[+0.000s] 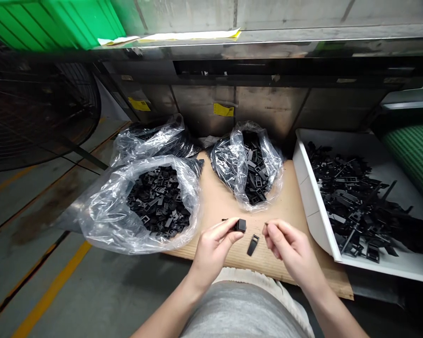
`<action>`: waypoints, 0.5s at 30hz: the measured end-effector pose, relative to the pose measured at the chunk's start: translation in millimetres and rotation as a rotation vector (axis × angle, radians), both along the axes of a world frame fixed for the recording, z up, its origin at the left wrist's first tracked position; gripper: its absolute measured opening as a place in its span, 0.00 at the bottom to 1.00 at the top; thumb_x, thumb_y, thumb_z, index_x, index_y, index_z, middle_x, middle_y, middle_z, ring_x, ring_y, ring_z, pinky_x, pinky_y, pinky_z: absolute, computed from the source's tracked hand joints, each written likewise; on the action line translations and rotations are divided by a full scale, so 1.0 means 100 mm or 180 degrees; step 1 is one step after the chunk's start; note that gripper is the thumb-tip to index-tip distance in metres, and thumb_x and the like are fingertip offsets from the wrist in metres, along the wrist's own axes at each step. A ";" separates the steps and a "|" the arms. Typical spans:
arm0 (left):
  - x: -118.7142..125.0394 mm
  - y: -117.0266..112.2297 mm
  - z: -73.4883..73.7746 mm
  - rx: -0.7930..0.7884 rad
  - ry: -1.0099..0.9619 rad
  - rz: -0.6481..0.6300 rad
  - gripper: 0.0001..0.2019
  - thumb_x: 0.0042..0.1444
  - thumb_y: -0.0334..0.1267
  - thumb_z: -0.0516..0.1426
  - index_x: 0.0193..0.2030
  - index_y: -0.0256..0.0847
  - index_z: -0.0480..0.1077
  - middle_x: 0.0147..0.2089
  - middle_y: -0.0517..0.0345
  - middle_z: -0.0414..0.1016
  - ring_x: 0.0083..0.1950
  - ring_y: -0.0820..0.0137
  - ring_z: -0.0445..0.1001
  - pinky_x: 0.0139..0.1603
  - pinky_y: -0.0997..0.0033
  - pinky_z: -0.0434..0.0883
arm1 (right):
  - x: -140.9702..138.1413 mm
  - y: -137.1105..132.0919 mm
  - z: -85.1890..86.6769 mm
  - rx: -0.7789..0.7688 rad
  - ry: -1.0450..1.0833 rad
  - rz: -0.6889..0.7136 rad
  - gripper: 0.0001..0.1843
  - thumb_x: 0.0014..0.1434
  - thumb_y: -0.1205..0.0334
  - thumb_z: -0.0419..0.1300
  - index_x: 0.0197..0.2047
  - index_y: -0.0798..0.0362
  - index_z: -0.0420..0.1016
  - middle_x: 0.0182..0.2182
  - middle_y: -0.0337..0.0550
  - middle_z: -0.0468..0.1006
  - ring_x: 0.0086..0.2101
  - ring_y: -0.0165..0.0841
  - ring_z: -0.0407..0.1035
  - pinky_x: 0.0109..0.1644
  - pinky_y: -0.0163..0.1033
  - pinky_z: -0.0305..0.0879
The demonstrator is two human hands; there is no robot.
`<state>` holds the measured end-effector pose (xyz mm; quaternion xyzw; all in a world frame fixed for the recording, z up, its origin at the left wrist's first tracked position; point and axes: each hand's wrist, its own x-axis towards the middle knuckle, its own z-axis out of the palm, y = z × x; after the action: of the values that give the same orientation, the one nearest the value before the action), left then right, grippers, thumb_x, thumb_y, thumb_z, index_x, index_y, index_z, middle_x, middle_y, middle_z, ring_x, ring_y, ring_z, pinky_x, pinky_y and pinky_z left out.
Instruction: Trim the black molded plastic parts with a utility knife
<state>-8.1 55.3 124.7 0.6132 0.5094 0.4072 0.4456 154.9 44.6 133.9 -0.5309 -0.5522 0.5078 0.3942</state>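
Observation:
Between the thumb and fingers of my left hand (214, 246) is a small black plastic part (241, 225) with a square end. My right hand (287, 244) is a little way to its right, thumb pressed against the curled fingers; whatever they pinch, if anything, is too small to name. On the cardboard (216, 202) between the hands lies a flat, tapered black plastic piece (253, 245) with a rectangular opening at one end. Neither hand touches that piece.
An open clear bag of black parts (105, 206) stands left, another bag (239, 188) ahead, and a third bag (137, 141) behind. To the right, a white tray (315, 220) holds jumbled black parts. A large fan (38, 108) and a green crate (56, 23) are at left.

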 end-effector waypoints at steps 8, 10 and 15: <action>-0.04 -0.01 0.05 -0.0127 -0.0199 -0.0759 0.08 0.54 0.33 0.55 0.40 0.41 0.73 0.35 0.57 0.72 0.40 0.68 0.69 0.43 0.73 0.64 | -0.10 0.20 -0.07 -0.0628 0.0664 0.0624 0.16 0.51 0.50 0.57 0.26 0.53 0.59 0.17 0.29 0.54 0.17 0.22 0.48 0.18 0.29 0.46; -0.05 -0.01 0.06 -0.0061 -0.0278 -0.0807 0.08 0.53 0.33 0.55 0.39 0.41 0.74 0.37 0.56 0.69 0.42 0.67 0.66 0.46 0.71 0.62 | -0.08 0.21 -0.08 -0.0611 0.0675 0.0511 0.16 0.52 0.50 0.56 0.26 0.53 0.59 0.17 0.29 0.54 0.17 0.21 0.47 0.18 0.28 0.45; -0.07 -0.02 0.01 -0.0774 -0.0719 -0.0395 0.12 0.50 0.40 0.58 0.40 0.37 0.72 0.26 0.61 0.63 0.30 0.71 0.65 0.35 0.69 0.64 | 0.06 0.15 -0.15 -0.0313 0.0447 -0.0018 0.13 0.56 0.52 0.51 0.33 0.54 0.64 0.20 0.32 0.60 0.21 0.24 0.55 0.24 0.31 0.55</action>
<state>-14.9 53.3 125.3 0.5354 0.4629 0.3806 0.5952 160.6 59.6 119.1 -0.5142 -0.4961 0.5691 0.4069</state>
